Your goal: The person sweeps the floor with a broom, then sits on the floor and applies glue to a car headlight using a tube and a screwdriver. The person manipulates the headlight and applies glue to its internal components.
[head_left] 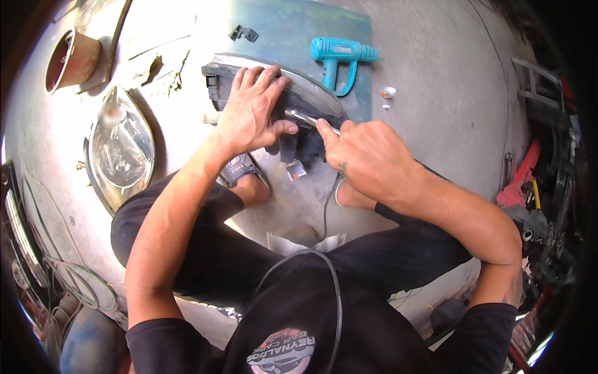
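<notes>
A car headlight (305,78) with a black housing and clear lens edge lies between my feet, partly on a greenish board. My left hand (249,112) grips it, fingers curled over the upper side and thumb apart below. My right hand (367,149) is closed around a shiny metal hand tool (302,117), its index finger stretched along the shaft. The tool's tip meets the dark housing beside my left hand; its exact kind is hidden by my fingers. A teal heat gun (339,53) lies just beyond the headlight.
Another headlight (121,153) lies on the floor at left, near a rusty bucket (73,60). A black bracket (243,33) rests on the greenish board (280,19). Cables (75,280) coil at lower left. A red jack-like tool (522,174) and metal parts line the right side.
</notes>
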A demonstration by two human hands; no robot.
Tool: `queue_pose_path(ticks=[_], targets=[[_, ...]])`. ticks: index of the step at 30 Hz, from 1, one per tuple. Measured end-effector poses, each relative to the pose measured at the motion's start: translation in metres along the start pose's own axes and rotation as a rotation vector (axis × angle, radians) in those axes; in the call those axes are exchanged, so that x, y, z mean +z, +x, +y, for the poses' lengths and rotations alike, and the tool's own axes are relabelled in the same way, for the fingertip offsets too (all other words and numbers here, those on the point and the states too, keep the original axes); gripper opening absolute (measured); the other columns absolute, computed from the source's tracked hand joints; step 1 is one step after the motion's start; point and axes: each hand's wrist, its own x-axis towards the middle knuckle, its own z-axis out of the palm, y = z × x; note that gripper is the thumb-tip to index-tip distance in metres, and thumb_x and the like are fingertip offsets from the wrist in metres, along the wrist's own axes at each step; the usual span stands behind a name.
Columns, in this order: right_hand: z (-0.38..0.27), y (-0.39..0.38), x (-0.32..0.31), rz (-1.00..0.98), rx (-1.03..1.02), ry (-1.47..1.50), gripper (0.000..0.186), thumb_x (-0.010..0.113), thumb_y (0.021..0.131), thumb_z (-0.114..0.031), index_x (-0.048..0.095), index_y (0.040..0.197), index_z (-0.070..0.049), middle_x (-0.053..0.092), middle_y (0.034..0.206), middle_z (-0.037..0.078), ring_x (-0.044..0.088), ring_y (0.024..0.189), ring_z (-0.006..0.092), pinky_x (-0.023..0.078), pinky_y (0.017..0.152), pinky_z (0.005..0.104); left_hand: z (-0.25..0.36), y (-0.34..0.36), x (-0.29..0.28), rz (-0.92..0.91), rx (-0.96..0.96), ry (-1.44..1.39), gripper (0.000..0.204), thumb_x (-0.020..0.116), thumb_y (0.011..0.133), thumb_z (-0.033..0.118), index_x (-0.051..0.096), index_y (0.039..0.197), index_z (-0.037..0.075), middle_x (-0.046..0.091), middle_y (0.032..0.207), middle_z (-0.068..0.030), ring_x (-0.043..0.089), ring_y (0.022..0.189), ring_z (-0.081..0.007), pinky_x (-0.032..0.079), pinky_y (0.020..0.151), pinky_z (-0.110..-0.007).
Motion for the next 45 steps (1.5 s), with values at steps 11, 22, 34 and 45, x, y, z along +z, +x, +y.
queue_pose_path(ticks=[11, 22, 34, 45], targets=[[-0.001, 0.001, -0.012, 0.023, -0.014, -0.007, 0.066, 0.080, 0.062, -0.013, 0.070, 0.122, 0.012, 0.067, 0.072, 0.016, 0.073, 0.069, 0.0296, 0.057, 0.061, 0.0384, 0.006, 0.007, -0.007, -0.026, 0.014, 0.025, 0.094, 0.080, 0.079, 0.064, 0.060, 0.143, -0.002, 0.054, 0.149, -0.0233, 0.047, 0.138, -0.0447, 0.030, 0.122, -0.058], [-0.002, 0.029, -0.040, -0.312, -0.021, 0.010, 0.033, 0.090, 0.061, -0.010, 0.079, 0.092, -0.009, 0.074, 0.096, 0.016, 0.077, 0.089, 0.0300, 0.060, 0.076, 0.0389, 0.002, 0.008, -0.004, 0.003, 0.037, -0.026, 0.084, 0.086, 0.076, 0.054, 0.064, 0.134, -0.004, 0.057, 0.140, -0.0230, 0.050, 0.132, -0.0431, 0.033, 0.119, -0.056], [0.015, -0.001, -0.009, -0.115, 0.100, -0.054, 0.036, 0.076, 0.081, -0.012, 0.077, 0.116, -0.005, 0.076, 0.086, 0.017, 0.077, 0.087, 0.0320, 0.059, 0.074, 0.0424, -0.004, 0.022, 0.004, -0.065, 0.054, 0.027, 0.106, 0.056, 0.086, 0.088, 0.059, 0.143, -0.002, 0.053, 0.145, -0.0270, 0.047, 0.135, -0.0475, 0.033, 0.119, -0.059], [0.158, -0.156, -0.020, 0.049, 0.637, 0.377, 0.040, 0.063, 0.098, -0.017, 0.074, 0.134, -0.005, 0.065, 0.074, 0.015, 0.063, 0.070, 0.0324, 0.052, 0.071, 0.0466, -0.003, 0.033, -0.004, -0.085, 0.036, 0.039, 0.103, 0.064, 0.084, 0.083, 0.061, 0.143, 0.000, 0.054, 0.145, -0.0252, 0.048, 0.133, -0.0459, 0.035, 0.116, -0.058]])
